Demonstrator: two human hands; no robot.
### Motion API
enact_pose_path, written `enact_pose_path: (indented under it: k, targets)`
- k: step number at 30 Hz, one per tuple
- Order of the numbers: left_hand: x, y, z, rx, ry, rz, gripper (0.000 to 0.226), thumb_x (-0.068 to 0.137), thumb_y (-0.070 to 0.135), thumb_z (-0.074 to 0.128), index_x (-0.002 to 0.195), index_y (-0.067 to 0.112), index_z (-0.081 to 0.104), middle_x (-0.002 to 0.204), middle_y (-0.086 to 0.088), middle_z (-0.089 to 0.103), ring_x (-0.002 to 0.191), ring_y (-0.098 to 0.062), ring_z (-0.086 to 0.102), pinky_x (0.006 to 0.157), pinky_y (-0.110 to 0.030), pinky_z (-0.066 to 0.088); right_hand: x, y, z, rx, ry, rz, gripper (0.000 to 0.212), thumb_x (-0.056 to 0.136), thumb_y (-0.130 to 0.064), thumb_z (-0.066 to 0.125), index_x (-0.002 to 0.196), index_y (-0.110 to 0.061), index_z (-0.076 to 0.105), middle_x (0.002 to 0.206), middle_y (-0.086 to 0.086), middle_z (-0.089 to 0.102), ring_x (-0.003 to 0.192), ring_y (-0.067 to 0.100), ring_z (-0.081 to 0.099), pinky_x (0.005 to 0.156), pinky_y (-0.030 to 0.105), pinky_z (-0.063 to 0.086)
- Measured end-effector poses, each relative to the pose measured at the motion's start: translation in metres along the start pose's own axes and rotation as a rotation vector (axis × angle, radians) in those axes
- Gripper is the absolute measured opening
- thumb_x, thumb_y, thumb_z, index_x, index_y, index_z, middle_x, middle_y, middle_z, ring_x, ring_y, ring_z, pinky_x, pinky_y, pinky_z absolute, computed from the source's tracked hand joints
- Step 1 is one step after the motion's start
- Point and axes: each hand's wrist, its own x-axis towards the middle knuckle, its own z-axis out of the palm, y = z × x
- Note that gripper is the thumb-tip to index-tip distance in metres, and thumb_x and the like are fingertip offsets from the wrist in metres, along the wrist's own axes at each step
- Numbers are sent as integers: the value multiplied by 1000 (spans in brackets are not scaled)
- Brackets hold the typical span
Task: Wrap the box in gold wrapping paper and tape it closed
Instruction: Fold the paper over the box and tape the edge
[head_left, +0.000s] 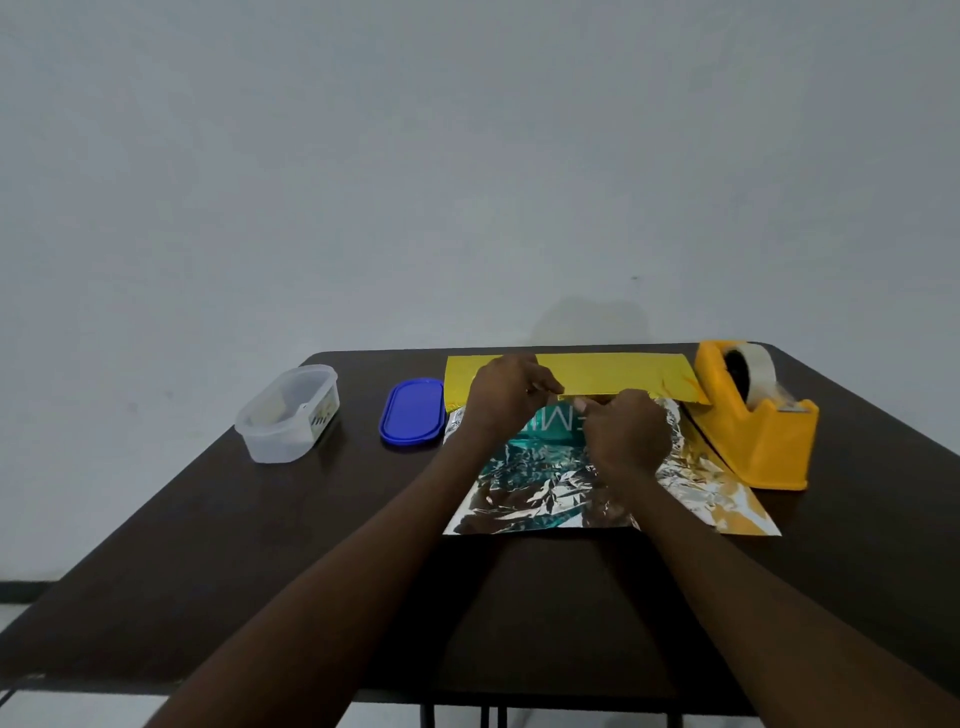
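Here the box (550, 423) lies under both hands' fingers (545, 387), atop wrapping paper (696, 483).

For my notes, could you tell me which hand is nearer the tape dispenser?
Right. The right hand is just left of the tape dispenser; the left hand lies farther left.

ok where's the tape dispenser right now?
In the head view, the yellow tape dispenser stands on the table's far right, right beside the wrapping paper's right edge and to the right of the right hand.
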Motion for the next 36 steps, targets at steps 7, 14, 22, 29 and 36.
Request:
enact_pose_path:
  k: [7, 14, 22, 29, 36]
  targets:
    - [0, 0, 0, -11, -11, -7, 10, 81, 25, 74, 89, 27, 80, 81, 7, 69, 72, -9, 63, 62, -23, 47, -2, 9, -6, -262, -16, -210, 24, 88, -33, 70, 89, -9, 67, 91, 12, 70, 88, 33, 66, 65, 32, 38]
    - [6, 13, 3, 26, 21, -139, 16, 76, 38, 78, 75, 23, 74, 76, 7, 68, 68, -9, 56, 56, -23, 29, 12, 9, -21, -33, 47, -473, 19, 81, -15, 76, 75, -15, 58, 78, 5, 59, 69, 24, 55, 57, 27, 32]
    - [4, 7, 0, -28, -10, -82, 4, 77, 28, 79, 80, 26, 77, 81, 6, 71, 75, -12, 64, 66, -30, 51, 36, 11, -11, -11, -94, -596, 21, 78, -6, 72, 73, -26, 71, 76, -3, 61, 85, 23, 52, 62, 29, 33]
    - [-8, 8, 4, 410, 33, 296, 39, 73, 12, 81, 108, 28, 75, 71, -4, 58, 64, -25, 55, 52, -27, 30, 38, 16, -13, -36, -57, -652, 11, 82, -13, 73, 77, -22, 74, 78, -4, 62, 86, 22, 52, 60, 28, 34]
    - [-8, 9, 0, 329, 104, 326, 14, 81, 26, 74, 92, 22, 80, 68, -2, 55, 66, -24, 56, 55, -25, 29, 40, 21, -16, -146, -44, -759, 4, 83, -17, 74, 83, -20, 75, 83, -4, 63, 89, 21, 52, 57, 26, 32]
